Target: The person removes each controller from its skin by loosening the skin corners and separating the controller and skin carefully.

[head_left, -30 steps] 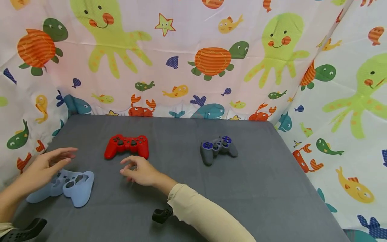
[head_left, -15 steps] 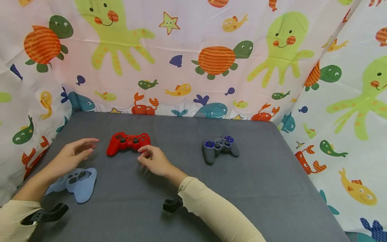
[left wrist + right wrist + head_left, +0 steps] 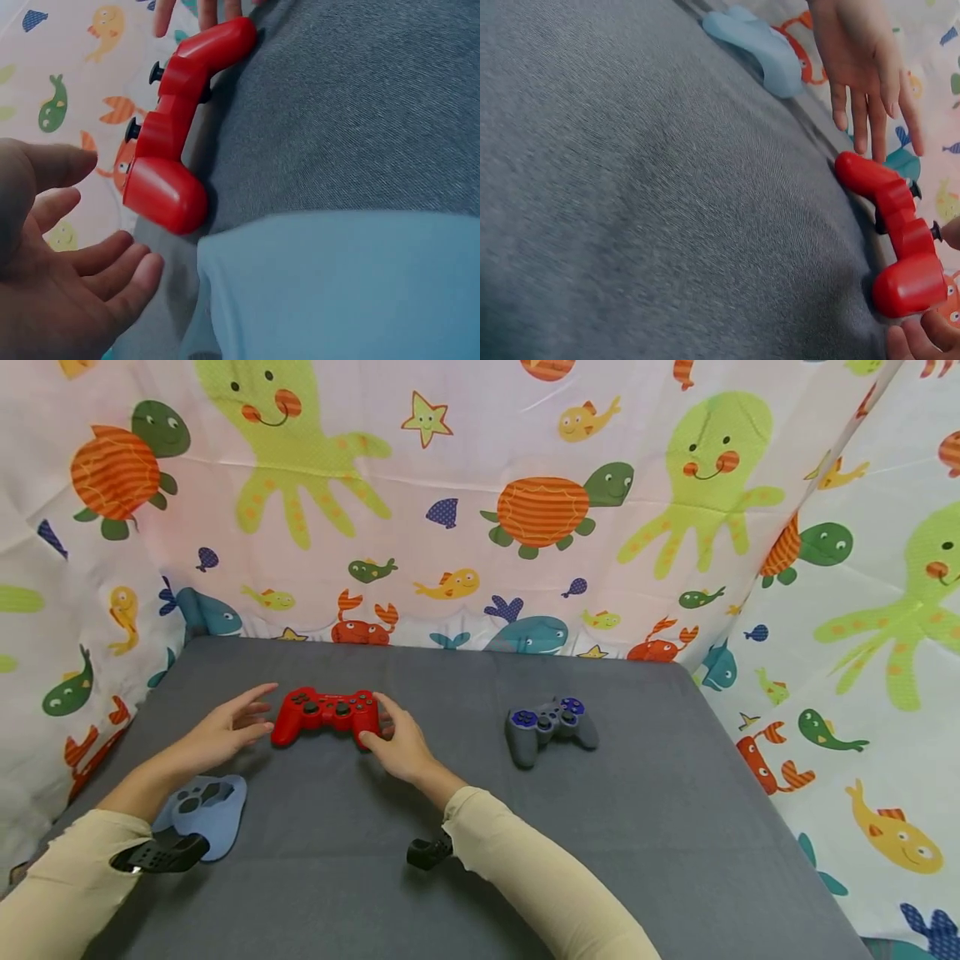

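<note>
A red game controller (image 3: 326, 710) lies on the grey cloth between both hands. My left hand (image 3: 227, 727) reaches toward its left grip with fingers extended; the left wrist view shows a gap between those fingers (image 3: 124, 281) and the grip. At the other end, my right hand (image 3: 405, 745) spreads around the right grip, thumb at the near side and index finger beside the upper corner. In the right wrist view the right fingertips (image 3: 922, 337) sit right by the grip. A light blue, controller-shaped cover with openings (image 3: 225, 827) lies below the left forearm, partly hidden by it.
A dark grey controller with blue buttons (image 3: 551, 725) lies right of centre on the cloth-covered table (image 3: 637, 827). A sea-animal printed curtain (image 3: 465, 460) hangs along the back and sides. Each wrist carries a black camera mount (image 3: 429, 853).
Both hands have moved forward and right to the two ends of the red controller. The right hand has spread from in front of it to around its right grip. The controllers remain in place.
</note>
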`<state>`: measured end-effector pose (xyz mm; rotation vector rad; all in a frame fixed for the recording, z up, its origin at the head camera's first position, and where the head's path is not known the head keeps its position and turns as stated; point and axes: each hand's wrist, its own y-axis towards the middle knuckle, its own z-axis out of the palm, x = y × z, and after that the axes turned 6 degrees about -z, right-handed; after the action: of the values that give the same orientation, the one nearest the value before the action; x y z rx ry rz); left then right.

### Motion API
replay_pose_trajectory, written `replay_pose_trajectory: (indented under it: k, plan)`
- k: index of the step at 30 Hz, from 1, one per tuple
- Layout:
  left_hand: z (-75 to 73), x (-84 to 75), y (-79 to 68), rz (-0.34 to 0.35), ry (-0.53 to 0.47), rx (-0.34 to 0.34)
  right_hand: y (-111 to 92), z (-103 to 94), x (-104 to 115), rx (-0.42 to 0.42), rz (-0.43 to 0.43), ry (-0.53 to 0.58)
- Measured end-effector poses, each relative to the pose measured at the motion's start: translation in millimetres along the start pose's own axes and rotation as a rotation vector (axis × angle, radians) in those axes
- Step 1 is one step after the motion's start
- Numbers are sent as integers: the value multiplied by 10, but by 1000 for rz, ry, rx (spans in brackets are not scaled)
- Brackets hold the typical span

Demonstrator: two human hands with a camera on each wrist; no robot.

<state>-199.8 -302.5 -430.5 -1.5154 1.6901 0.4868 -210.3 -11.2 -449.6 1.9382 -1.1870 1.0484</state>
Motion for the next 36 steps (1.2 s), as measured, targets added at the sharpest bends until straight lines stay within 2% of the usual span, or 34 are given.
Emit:
replay_pose_trajectory:
  k: [6, 15, 22, 29, 36]
  plan:
    - [43, -16, 124, -4, -27, 76, 83, -10, -36, 54, 40, 15]
    - [69, 21, 225, -2, -3, 69, 174, 13, -46, 90, 51, 6]
    - [85, -18, 325, -29, 36, 92, 239, 33, -87, 76, 61, -27]
    - [127, -70, 346, -50, 21, 75, 247, 49, -56, 57, 69, -47]
    - [149, -28, 285, -18, 5, 52, 211, 63, -63, 55, 73, -25]
